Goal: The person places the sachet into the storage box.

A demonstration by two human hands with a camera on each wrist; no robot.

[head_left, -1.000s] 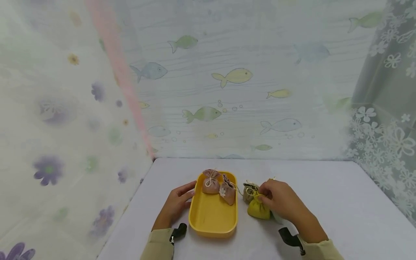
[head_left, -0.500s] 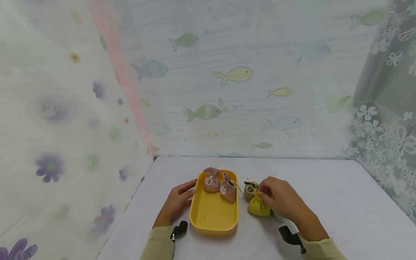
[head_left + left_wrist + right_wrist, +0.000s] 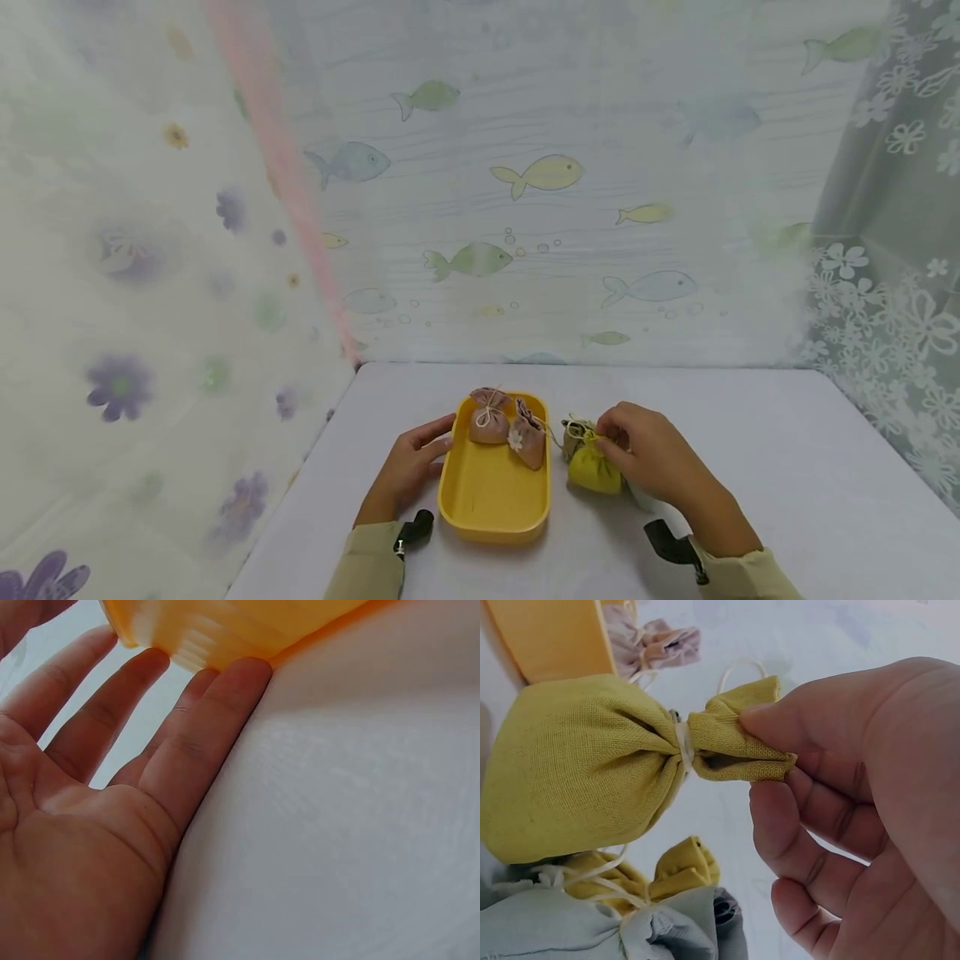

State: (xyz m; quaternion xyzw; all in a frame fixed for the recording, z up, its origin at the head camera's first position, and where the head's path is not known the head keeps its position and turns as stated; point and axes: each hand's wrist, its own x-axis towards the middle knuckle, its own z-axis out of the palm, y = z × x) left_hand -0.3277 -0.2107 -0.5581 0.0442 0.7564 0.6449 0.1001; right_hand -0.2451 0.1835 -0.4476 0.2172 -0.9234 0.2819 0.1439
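Note:
A yellow drawstring pouch (image 3: 577, 765) hangs by its gathered neck between the thumb and forefinger of my right hand (image 3: 651, 450), just right of the tray. My left hand (image 3: 408, 471) rests its fingertips against the left wall of the yellow tray (image 3: 495, 508); in the left wrist view, the fingers (image 3: 202, 742) are nearly straight and touch the tray's side. Inside the tray, toward the back, are two pinkish-brown drawstring pouches: one stands upright (image 3: 489, 425), the other leans (image 3: 530, 446) by the right wall with a white flower on it.
An olive-brown pouch (image 3: 572, 442) stands behind the held one. In the right wrist view, a pale grey-green pouch (image 3: 547, 922) and another yellow pouch (image 3: 682, 874) lie beneath it. White cloth covers the table (image 3: 735, 433); printed curtains (image 3: 555, 225) hang around it.
My right hand has raised the yellow pouch slightly and shifted it a little to the left. The left hand and the tray stay where they were.

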